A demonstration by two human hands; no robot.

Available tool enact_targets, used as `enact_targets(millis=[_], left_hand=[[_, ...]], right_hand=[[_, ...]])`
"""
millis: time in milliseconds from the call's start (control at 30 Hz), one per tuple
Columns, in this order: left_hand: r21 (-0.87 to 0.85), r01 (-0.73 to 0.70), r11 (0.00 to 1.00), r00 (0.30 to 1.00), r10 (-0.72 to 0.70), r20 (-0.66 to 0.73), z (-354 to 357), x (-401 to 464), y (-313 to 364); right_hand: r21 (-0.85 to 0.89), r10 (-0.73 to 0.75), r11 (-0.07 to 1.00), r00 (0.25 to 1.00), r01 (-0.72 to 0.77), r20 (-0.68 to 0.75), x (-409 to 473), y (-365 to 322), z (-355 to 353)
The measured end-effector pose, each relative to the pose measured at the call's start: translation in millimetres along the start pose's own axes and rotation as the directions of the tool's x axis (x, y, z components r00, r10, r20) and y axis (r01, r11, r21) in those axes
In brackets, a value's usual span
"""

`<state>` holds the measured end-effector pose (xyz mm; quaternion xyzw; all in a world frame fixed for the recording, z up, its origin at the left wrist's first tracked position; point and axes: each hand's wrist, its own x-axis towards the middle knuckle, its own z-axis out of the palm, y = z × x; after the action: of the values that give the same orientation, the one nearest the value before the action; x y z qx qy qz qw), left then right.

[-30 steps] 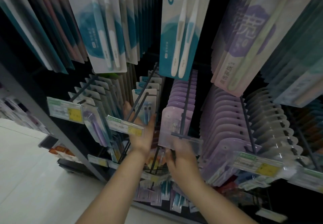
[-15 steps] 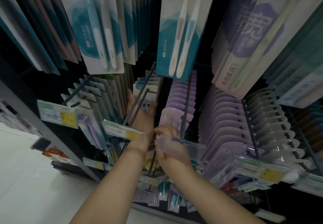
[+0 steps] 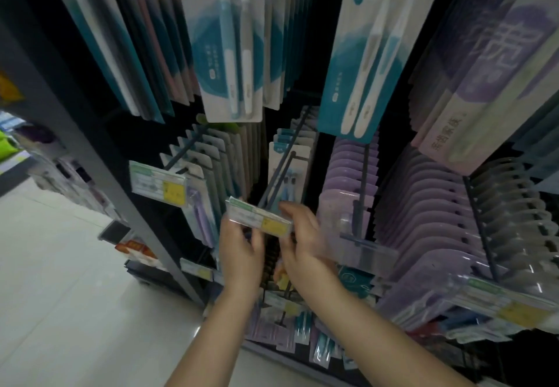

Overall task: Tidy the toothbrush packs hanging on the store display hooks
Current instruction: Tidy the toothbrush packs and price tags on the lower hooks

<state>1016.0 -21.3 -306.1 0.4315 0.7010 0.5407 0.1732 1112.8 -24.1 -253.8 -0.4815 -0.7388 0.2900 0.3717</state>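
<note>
Fingers of left hand and right hand curl round price tag on hook; blue toothbrush packs hang behind

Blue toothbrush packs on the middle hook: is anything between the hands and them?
Yes. The price tag at the hook's front end sits before the blue toothbrush packs; both hands, left and right, grip it.

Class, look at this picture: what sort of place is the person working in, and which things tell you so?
Most likely a shop's toothbrush aisle: rows of toothbrush packs hang on display hooks, each tipped with a price label.
</note>
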Motion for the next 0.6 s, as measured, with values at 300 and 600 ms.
enact_targets(millis=[300,600], left_hand=[[0.046,0.066,0.997,0.966,-0.052,-0.252,-65.7,21.6,-5.5],[0.029,0.121,0.992,0.97,-0.113,-0.214,-57.5,53.0,3.9]], right_hand=[[0.187,0.157,0.968,0.985,-0.166,0.065,11.4,-12.5,22.4],[0.13,0.202,0.969,0.978,-0.208,0.061,17.0,-5.8,20.5]])
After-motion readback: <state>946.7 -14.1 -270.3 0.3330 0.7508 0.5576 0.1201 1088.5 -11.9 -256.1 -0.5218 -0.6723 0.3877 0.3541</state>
